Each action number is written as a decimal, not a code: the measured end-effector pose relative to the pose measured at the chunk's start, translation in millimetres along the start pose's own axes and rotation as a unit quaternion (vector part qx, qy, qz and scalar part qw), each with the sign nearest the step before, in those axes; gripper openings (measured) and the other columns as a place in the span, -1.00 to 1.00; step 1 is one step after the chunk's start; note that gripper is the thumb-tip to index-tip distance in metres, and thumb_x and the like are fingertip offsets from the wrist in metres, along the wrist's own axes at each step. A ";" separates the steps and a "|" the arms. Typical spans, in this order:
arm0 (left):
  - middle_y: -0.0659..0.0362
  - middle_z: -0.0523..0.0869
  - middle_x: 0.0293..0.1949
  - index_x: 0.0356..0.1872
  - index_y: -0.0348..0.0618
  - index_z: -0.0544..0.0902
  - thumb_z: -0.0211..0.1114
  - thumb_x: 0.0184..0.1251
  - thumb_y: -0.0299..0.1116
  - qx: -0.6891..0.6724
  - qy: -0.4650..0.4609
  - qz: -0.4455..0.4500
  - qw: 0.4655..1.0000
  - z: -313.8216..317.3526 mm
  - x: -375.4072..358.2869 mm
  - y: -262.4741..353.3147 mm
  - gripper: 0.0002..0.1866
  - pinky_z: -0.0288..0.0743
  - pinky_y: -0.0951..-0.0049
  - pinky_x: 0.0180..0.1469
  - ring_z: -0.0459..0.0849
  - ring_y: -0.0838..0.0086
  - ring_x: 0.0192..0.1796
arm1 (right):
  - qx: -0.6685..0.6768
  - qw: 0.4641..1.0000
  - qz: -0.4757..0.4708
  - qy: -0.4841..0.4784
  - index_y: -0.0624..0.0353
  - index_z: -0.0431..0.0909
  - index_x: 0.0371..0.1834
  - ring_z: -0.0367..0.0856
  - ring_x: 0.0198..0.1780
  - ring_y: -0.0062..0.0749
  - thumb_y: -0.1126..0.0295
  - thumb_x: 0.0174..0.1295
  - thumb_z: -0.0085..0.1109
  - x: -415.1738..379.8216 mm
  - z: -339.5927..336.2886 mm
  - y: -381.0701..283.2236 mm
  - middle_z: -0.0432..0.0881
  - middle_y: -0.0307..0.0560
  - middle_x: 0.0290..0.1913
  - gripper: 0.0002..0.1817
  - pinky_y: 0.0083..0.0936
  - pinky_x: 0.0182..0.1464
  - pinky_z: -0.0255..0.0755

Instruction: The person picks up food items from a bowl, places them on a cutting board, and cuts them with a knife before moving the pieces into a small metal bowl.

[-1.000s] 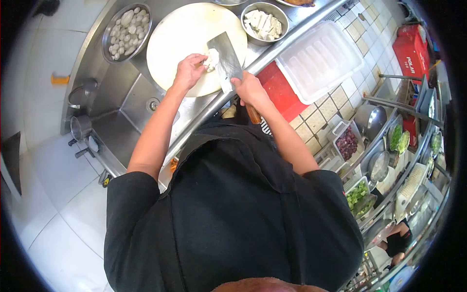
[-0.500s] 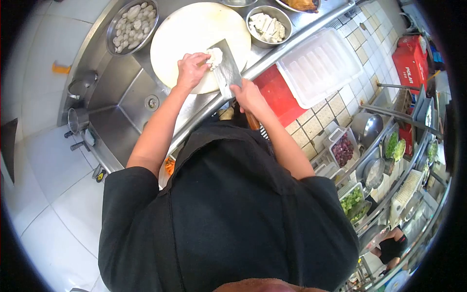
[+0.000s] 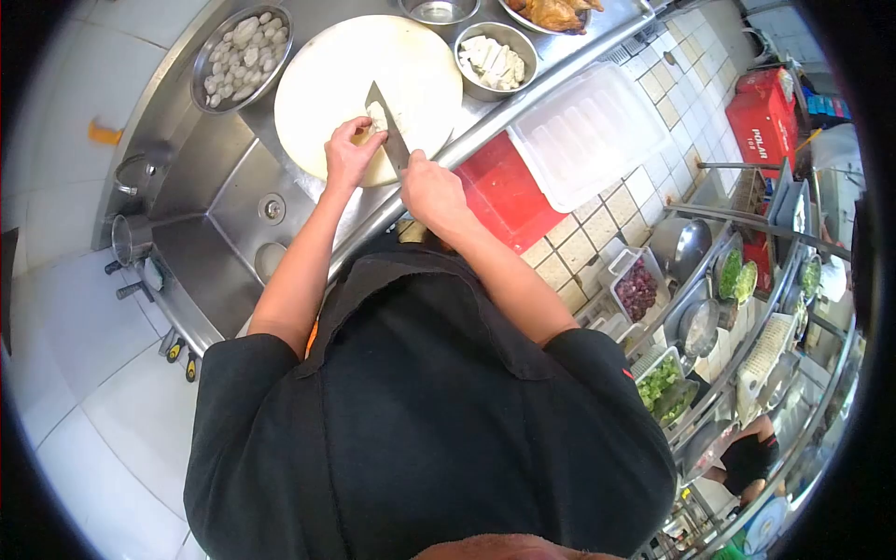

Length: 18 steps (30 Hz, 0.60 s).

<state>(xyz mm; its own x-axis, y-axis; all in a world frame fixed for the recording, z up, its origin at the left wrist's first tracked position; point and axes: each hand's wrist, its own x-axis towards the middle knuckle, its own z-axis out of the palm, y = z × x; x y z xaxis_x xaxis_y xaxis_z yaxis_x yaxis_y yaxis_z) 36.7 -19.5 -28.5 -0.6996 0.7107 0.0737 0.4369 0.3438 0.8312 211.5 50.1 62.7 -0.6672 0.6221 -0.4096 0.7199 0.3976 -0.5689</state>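
My left hand (image 3: 351,157) pinches a whitish, soft-looking piece of food (image 3: 376,114) against the round cutting board (image 3: 322,75). Beside that piece, the cleaver (image 3: 394,140) stands edge-down with its blade nearly upright. My right hand (image 3: 435,196) is wrapped round the cleaver's handle, which it hides. Behind the board to the right, a steel bowl (image 3: 464,82) holds white cut pieces (image 3: 491,62). A larger steel bowl (image 3: 198,82) of whitish rounded lumps (image 3: 246,58) sits to the left.
A steel sink (image 3: 229,219) lies left of the board. Right of the counter edge are a red container (image 3: 509,196) and a translucent plastic lid (image 3: 588,140). Roasted poultry (image 3: 553,13) lies at the back. Shelves of ingredients stand at right, with another person (image 3: 749,462) beyond.
The cleaver has turned from lying broadside under the white piece to standing edge-down beside it. My left fingers now pinch the piece. The whole view has shifted slightly.
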 end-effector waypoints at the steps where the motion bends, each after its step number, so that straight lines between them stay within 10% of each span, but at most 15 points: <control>1: 0.02 0.81 -0.03 -0.06 -0.21 0.77 0.56 0.10 -0.16 -0.023 0.023 -0.015 0.999 3.7 -1.3 0.5 -0.57 0.59 0.23 0.18 0.75 0.24 0.05 | 0.000 1.000 0.001 -0.004 0.35 0.50 -0.01 0.70 -0.01 0.38 0.20 0.47 0.04 -3.1 -6.2 -3.3 0.72 0.44 -0.14 -0.64 0.15 0.11 0.52; 8: 0.08 0.71 -0.02 -0.03 -0.11 0.69 0.60 0.03 -0.22 0.143 0.071 0.113 0.981 28.5 -4.1 27.9 -0.54 0.51 0.10 0.10 0.67 0.10 0.07 | -0.038 0.996 0.028 0.077 0.39 0.51 -0.02 0.71 -0.07 0.39 0.20 0.46 0.06 -10.7 -53.1 28.2 0.72 0.46 -0.21 -0.62 0.17 0.04 0.55; 18: -0.01 0.67 0.27 0.16 -0.15 0.71 0.46 0.14 -0.40 0.089 -0.103 0.191 0.972 -10.3 25.2 -8.1 -0.52 0.39 0.16 0.44 0.56 0.09 0.35 | -0.124 0.988 -0.051 0.078 0.31 0.45 -0.03 0.73 -0.26 0.36 0.23 0.44 0.10 -1.5 -32.0 42.9 0.71 0.38 -0.37 -0.69 0.20 -0.15 0.58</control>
<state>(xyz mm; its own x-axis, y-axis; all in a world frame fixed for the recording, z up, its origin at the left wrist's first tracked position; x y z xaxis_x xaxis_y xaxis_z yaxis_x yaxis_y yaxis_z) 9.7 -10.7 -27.7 -0.3476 0.9088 0.2308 0.7465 0.1193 0.6546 249.6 87.8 61.8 -0.7144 0.6596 -0.2335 0.6887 0.6040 -0.4011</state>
